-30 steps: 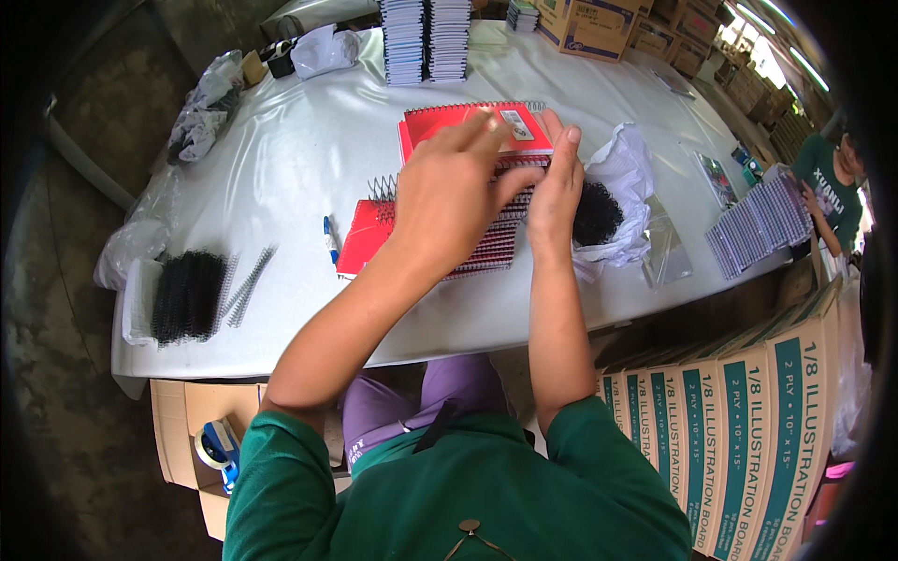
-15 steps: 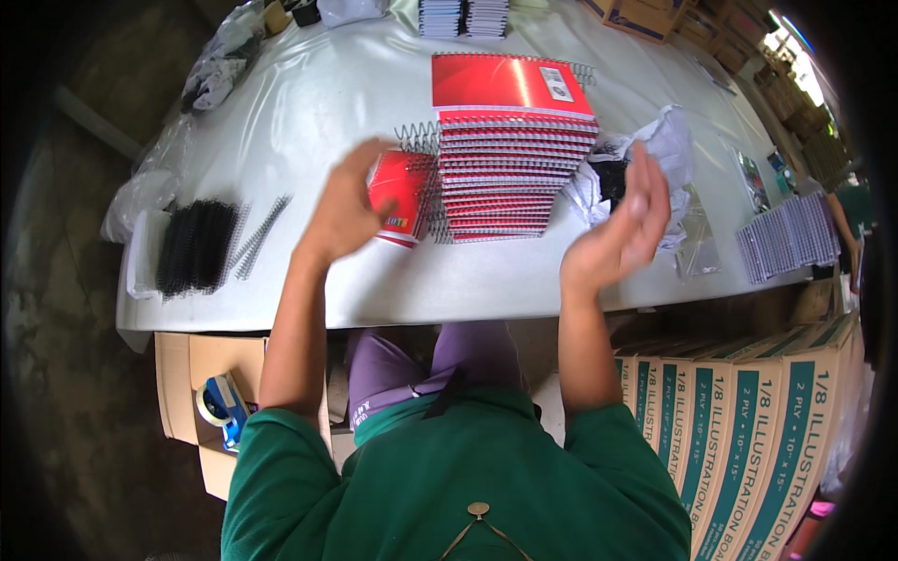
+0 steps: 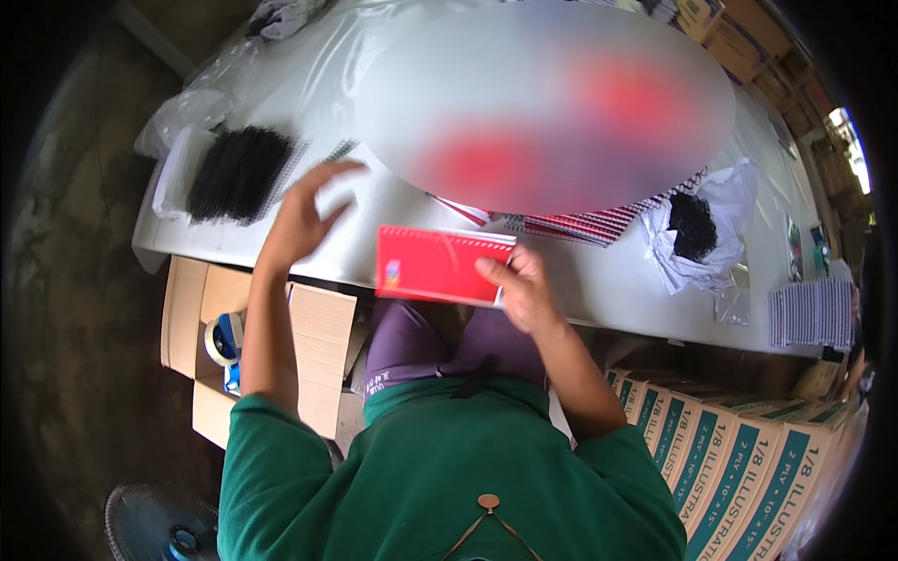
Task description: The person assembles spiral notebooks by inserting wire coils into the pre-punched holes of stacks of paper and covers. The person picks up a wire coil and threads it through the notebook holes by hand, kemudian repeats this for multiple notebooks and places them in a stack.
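**Notebook off the stack, held at the bench edge**

Red notebook (image 3: 440, 266) now clear of the stack, gripped at its right end by the right hand (image 3: 524, 290), thumb on top, fingers under. Held flat over the near edge of the bench (image 3: 599, 280), above the lap, punched edge turned away. Half a second back, in the left hand beside the stack; now passed across to the right.

Left hand (image 3: 304, 215) empty, open, fingers spread, lifted above the bench and swung left toward the black coils (image 3: 234, 173) in their clear bag. Not touching them yet; a few loose coils lying just beside the bag, nearest the fingertips.

Stack of bound notebooks (image 3: 599, 224) left behind at mid-bench, mostly blurred over, only its striped lower edge showing. Second bag of coils (image 3: 692, 224) on crumpled plastic to the right, well apart from both hands.

Judged from this: one unbound notebook singled out, a coil the likely next need.

Open carton (image 3: 309, 346) with tape roll (image 3: 223, 338) below left; printed boxes (image 3: 748, 449) lower right.
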Available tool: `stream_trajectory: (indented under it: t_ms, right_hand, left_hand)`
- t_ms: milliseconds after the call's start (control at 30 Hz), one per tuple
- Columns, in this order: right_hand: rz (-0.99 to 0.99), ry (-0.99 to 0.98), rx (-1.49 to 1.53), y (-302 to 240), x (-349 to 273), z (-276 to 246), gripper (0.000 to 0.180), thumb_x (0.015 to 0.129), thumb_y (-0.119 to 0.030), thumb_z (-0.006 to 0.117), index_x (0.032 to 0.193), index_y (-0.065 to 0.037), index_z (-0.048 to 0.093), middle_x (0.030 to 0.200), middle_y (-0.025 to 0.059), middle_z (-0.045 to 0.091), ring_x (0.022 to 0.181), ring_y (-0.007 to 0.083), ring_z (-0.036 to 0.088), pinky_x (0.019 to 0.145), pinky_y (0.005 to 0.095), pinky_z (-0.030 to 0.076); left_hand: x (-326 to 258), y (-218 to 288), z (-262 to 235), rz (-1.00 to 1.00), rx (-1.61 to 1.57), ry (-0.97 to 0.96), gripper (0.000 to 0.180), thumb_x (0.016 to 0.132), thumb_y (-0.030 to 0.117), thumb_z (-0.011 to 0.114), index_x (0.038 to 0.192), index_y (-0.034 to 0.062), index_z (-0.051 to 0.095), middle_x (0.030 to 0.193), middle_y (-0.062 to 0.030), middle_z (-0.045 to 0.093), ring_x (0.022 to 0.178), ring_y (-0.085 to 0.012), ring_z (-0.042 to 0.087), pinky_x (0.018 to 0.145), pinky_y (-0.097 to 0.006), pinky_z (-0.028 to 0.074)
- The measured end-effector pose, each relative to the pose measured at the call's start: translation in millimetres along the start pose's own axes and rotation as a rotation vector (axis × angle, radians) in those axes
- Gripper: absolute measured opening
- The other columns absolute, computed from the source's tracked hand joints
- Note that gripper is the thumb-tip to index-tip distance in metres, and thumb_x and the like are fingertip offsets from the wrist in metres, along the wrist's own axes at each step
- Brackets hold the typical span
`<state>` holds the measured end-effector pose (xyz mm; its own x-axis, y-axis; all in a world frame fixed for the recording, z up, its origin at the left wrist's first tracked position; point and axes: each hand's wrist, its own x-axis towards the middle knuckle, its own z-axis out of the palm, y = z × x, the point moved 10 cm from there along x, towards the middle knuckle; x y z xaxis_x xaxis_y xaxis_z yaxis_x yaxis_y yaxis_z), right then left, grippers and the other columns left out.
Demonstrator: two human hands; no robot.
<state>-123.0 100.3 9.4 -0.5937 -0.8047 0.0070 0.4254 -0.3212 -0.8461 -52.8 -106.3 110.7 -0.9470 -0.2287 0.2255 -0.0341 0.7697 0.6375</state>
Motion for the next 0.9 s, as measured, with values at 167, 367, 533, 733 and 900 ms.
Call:
stream_trajectory:
  t_ms: [167, 367, 533, 733, 900]
  right_hand:
    - [-0.194, -0.017, -0.437, -13.8, 19.3, -20.6, 0.020, 0.085, -0.004, 0.060, 0.104, 0.001, 0.058, 0.096, 0.0045, 0.062, 0.089, 0.0085, 0.057, 0.081, 0.0250, 0.045]
    - [-0.249, -0.103, -0.633, -8.1, 33.2, -6.1, 0.028, 0.083, -0.001, 0.060, 0.111, 0.001, 0.058, 0.109, 0.0083, 0.063, 0.102, 0.0139, 0.057, 0.090, 0.0274, 0.043]
    - [-0.384, -0.084, -0.595, -21.1, 23.1, -4.0, 0.027, 0.083, 0.001, 0.056, 0.110, 0.000, 0.060, 0.109, 0.0101, 0.063, 0.103, 0.0159, 0.057, 0.091, 0.0284, 0.042]
    - [-0.428, -0.077, -0.588, -25.0, 20.0, -5.5, 0.020, 0.085, -0.001, 0.058, 0.104, 0.002, 0.061, 0.098, 0.0079, 0.065, 0.092, 0.0117, 0.058, 0.083, 0.0256, 0.045]
    - [-0.387, -0.017, -0.553, -22.8, 22.0, -9.0, 0.024, 0.084, 0.000, 0.059, 0.108, 0.003, 0.061, 0.104, 0.0105, 0.064, 0.095, 0.0123, 0.059, 0.083, 0.0248, 0.046]
  left_hand:
    - [20.9, -117.3, -2.1, -0.308, 0.604, 0.285, 0.033, 0.085, 0.036, 0.058, 0.102, 0.0087, 0.063, 0.091, -0.0116, 0.062, 0.087, -0.0276, 0.059, 0.074, -0.038, 0.046]
    - [22.5, -108.8, 4.6, -0.316, 0.594, 0.264, 0.026, 0.083, 0.033, 0.060, 0.094, 0.0097, 0.066, 0.087, -0.0059, 0.063, 0.090, -0.0255, 0.058, 0.076, -0.039, 0.045]
    - [11.6, -98.0, -12.5, -0.173, 0.544, 0.412, 0.021, 0.082, 0.027, 0.061, 0.090, 0.0083, 0.067, 0.088, -0.0080, 0.066, 0.086, -0.0278, 0.061, 0.077, -0.039, 0.046]
    - [1.5, -55.8, 8.0, -0.244, -0.083, 0.239, 0.029, 0.095, 0.027, 0.045, 0.095, 0.0002, 0.055, 0.078, -0.0099, 0.059, 0.072, -0.0166, 0.052, 0.070, -0.030, 0.044]
    - [-18.8, -36.6, 84.2, -0.326, -0.342, -0.228, 0.038, 0.094, 0.037, 0.047, 0.080, 0.0023, 0.055, 0.064, -0.0004, 0.046, 0.062, -0.0091, 0.040, 0.060, -0.024, 0.037]
